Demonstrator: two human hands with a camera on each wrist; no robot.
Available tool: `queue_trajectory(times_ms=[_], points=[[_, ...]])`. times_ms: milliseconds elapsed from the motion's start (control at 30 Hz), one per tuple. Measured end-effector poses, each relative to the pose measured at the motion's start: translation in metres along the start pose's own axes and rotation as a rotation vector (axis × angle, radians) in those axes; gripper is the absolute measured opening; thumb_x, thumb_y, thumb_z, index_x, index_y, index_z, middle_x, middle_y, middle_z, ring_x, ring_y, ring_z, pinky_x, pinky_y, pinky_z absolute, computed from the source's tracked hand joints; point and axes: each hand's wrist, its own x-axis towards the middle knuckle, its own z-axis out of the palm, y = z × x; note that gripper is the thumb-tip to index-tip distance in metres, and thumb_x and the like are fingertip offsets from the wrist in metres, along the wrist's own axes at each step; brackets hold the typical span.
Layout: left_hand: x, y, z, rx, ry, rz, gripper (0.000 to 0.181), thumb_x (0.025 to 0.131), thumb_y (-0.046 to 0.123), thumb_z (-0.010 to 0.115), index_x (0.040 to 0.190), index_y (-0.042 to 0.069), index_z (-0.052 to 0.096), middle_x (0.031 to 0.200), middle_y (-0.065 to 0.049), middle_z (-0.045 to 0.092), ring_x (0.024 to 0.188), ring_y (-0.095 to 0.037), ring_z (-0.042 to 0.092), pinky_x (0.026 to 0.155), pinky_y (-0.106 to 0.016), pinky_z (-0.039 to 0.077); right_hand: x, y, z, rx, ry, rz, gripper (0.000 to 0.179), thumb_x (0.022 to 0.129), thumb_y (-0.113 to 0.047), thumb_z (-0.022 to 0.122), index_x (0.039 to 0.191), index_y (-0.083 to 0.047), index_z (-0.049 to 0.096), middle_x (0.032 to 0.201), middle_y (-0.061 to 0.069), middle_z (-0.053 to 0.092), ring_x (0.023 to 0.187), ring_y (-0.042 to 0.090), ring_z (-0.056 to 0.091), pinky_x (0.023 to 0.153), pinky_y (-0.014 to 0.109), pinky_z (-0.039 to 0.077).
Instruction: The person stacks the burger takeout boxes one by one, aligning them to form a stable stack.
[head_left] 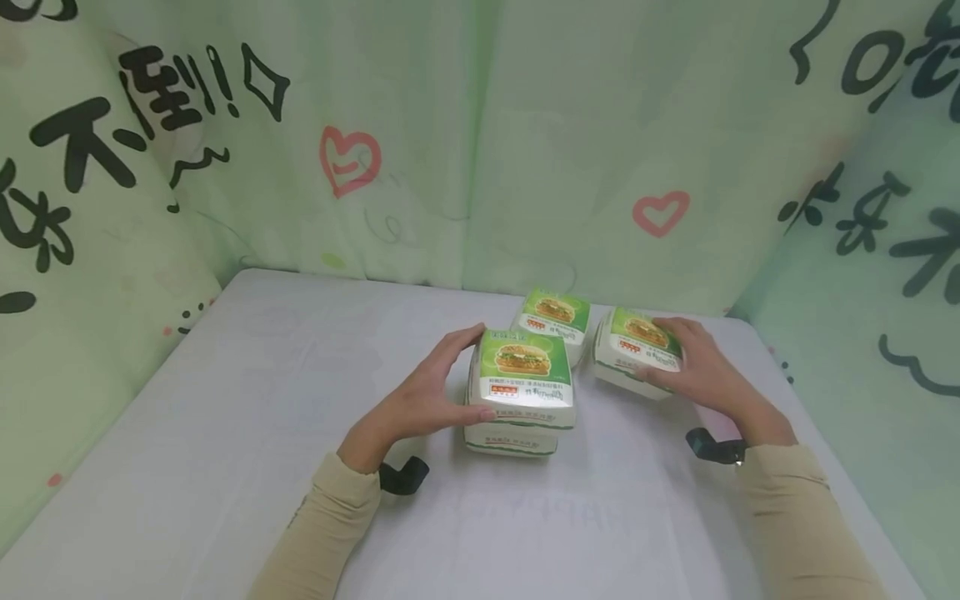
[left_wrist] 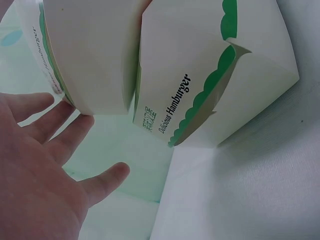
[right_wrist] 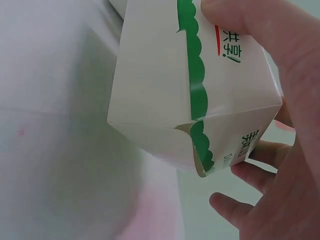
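- Left hand point(head_left: 423, 396) grips the upper box point(head_left: 521, 382) along its left side, thumb at the front.
- Right hand point(head_left: 705, 373) grips the right box point(head_left: 630, 352), thumb at the front.
- Lower box point(head_left: 510, 442) sits beneath the upper one.
- Back box point(head_left: 558, 315) stands behind them on the table point(head_left: 225, 467).

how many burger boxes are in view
4: the upper box in the left hand, the lower box beneath it, the back box behind those, and the right box in the right hand. More could be hidden.
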Motion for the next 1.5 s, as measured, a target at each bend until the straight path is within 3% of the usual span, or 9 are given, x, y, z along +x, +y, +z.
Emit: queue_trajectory(times_ms=[600,1200,1500], points=[[-0.001,0.002,0.0,-0.013,-0.002,-0.011,0.104,0.076,0.039,0.084,0.158,0.026,0.021,0.157,0.011,0.029,0.148,-0.015,0.028,0.12,-0.053,0.027,-0.007,-0.027,-0.017,0.035,0.063,-0.063,0.091,0.084,-0.051,0.073,0.155,-0.015,0.029,0.159,0.022,0.022,0.138,0.047,0.027,0.102,0.076,0.03],[-0.001,0.001,0.001,0.007,-0.004,-0.009,0.103,0.076,0.038,0.084,0.158,0.024,0.022,0.158,0.009,0.029,0.147,-0.015,0.028,0.12,-0.05,0.027,-0.019,-0.054,-0.024,0.054,0.099,-0.14,0.083,0.084,-0.045,0.075,0.152,-0.018,0.036,0.156,0.015,0.031,0.131,0.04,0.038,0.097,0.069,0.04],[0.0,0.002,0.0,0.016,0.001,-0.006,0.103,0.076,0.04,0.084,0.157,0.026,0.022,0.157,0.009,0.031,0.147,-0.015,0.029,0.12,-0.051,0.028,-0.02,-0.07,-0.031,0.052,0.129,-0.184,0.082,0.083,-0.041,0.077,0.151,-0.019,0.038,0.157,0.014,0.03,0.135,0.039,0.035,0.098,0.068,0.04]])
